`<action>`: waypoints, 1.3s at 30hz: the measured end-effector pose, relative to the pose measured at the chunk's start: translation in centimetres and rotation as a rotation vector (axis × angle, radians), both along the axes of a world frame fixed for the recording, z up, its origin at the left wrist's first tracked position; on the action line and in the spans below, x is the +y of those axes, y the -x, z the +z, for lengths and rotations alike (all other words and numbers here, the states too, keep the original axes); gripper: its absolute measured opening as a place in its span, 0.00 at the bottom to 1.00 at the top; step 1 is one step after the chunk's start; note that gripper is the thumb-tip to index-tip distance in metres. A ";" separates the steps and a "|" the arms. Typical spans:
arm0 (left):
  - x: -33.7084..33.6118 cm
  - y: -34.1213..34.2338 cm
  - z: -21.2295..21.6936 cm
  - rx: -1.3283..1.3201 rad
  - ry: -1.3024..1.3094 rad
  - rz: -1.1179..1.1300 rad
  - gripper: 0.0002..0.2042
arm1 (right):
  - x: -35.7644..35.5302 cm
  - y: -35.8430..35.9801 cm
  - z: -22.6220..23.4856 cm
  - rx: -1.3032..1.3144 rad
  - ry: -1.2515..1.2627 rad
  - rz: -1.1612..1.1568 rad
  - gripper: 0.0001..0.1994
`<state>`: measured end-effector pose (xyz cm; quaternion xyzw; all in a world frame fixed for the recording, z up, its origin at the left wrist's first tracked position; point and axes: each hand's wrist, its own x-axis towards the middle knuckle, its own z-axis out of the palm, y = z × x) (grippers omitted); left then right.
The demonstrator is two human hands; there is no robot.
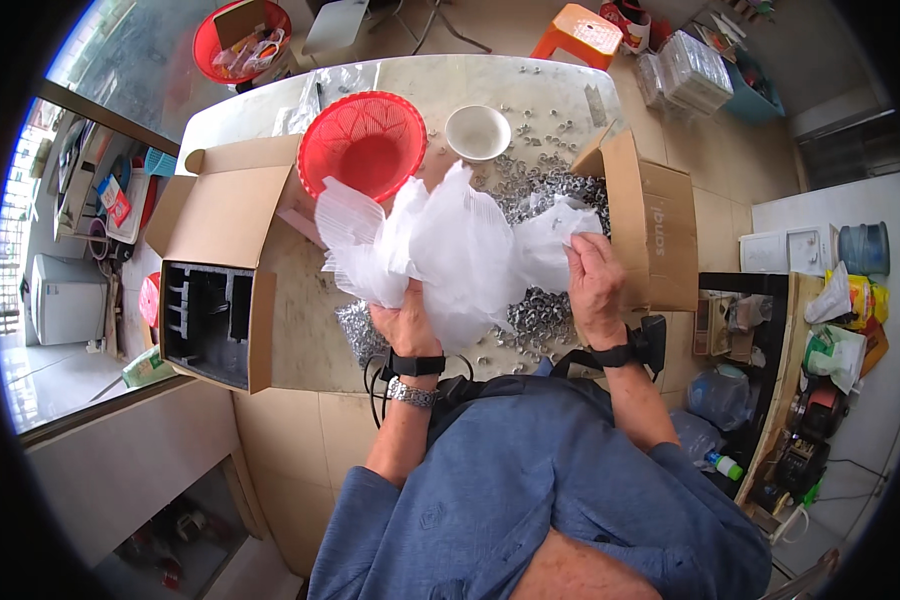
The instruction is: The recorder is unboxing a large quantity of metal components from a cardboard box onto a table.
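Note:
A bunch of thin, white, translucent plastic sheets, crinkled and ribbed, hangs above the table between my hands. My left hand is closed round its lower left part. At the right end, my right hand pinches an edge of the same plastic between thumb and fingers. Beneath and behind it lies a heap of small curved metal pieces, partly hidden by the plastic. A clear bag of small silvery pieces lies beside my left hand.
A red plastic basket and a white bowl stand on the far side of the table. An open cardboard box with black foam sits at left, another cardboard box at right. An orange stool is beyond.

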<state>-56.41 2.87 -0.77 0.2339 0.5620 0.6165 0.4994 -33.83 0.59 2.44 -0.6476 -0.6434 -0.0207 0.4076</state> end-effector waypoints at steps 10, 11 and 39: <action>0.0 -1.0 -0.4 0.007 0.005 -0.012 0.24 | -0.2 -1.3 -3.3 0.113 0.118 0.070 0.09; -0.3 -0.5 -0.7 0.017 -0.007 -0.022 0.23 | -0.8 -0.6 -2.0 0.101 0.060 0.046 0.09; -1.2 -2.5 0.1 -0.008 -0.006 -0.131 0.24 | -1.2 2.6 0.6 0.061 0.024 0.257 0.08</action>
